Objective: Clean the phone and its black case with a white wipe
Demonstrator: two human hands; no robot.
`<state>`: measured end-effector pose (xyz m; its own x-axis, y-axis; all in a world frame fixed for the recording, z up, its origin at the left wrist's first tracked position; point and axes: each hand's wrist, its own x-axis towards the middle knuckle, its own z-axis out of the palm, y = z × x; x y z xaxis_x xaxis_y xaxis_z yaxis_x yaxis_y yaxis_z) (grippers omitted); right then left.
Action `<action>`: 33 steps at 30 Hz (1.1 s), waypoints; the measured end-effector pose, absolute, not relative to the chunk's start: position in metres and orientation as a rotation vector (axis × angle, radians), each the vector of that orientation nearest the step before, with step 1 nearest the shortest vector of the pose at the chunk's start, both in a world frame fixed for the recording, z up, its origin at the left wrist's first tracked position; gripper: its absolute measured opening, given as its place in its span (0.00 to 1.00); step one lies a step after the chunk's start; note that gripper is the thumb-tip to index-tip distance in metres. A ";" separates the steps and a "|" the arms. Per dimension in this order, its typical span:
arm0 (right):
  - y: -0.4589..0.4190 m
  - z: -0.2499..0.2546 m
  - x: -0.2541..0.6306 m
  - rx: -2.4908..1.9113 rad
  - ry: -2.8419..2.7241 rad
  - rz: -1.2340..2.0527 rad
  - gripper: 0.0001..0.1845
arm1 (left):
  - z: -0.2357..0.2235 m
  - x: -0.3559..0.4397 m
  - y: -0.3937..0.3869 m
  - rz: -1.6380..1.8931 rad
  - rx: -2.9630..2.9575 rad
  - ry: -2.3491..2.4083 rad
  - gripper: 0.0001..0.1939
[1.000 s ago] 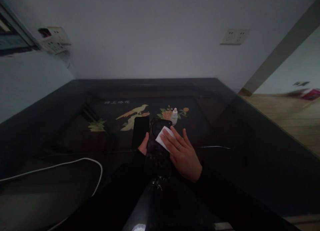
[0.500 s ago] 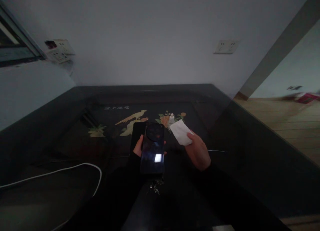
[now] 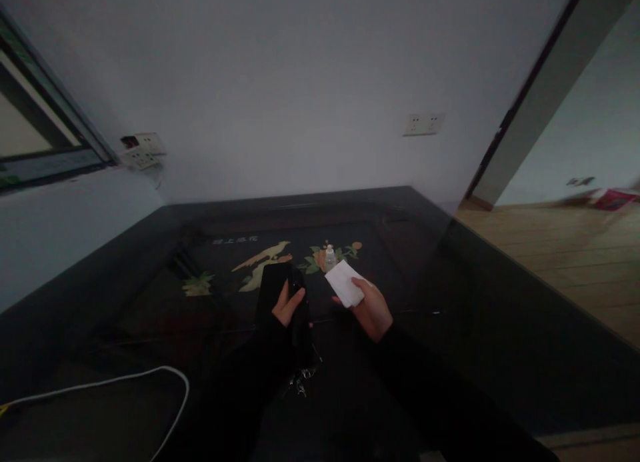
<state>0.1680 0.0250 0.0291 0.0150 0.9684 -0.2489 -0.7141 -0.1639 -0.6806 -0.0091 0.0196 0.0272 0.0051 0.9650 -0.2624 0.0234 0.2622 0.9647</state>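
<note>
My left hand is wrapped round a dark phone, which is tipped on its side so that mostly its narrow edge shows. Shiny dangling bits hang at the phone's lower end. Just left of it lies a flat black rectangular object, partly behind the hand; its kind is hard to make out. My right hand pinches a folded white tissue or wipe, apart from the phone. Beyond the tissue stands a small clear bottle with a white cap, its lower part hidden.
The dark glossy table carries a bird and flower picture. A white cable curves over its left side. Wall sockets are behind the table, and wooden floor lies to the right.
My right hand has lifted the white tissue off the phone's back and drawn it to the right. The left hand has turned the phone onto its edge. The camera view has tilted up.
</note>
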 end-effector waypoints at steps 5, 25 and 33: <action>0.027 0.027 0.170 -0.796 -0.415 1.517 0.07 | 0.040 0.012 0.032 0.794 1.491 1.762 0.35; 0.031 0.027 0.174 -0.717 -0.479 1.460 0.11 | 0.037 0.061 0.052 0.247 1.936 2.391 0.35; 0.030 0.024 0.174 -0.735 -0.476 1.473 0.10 | 0.054 0.002 0.047 0.247 1.863 2.489 0.31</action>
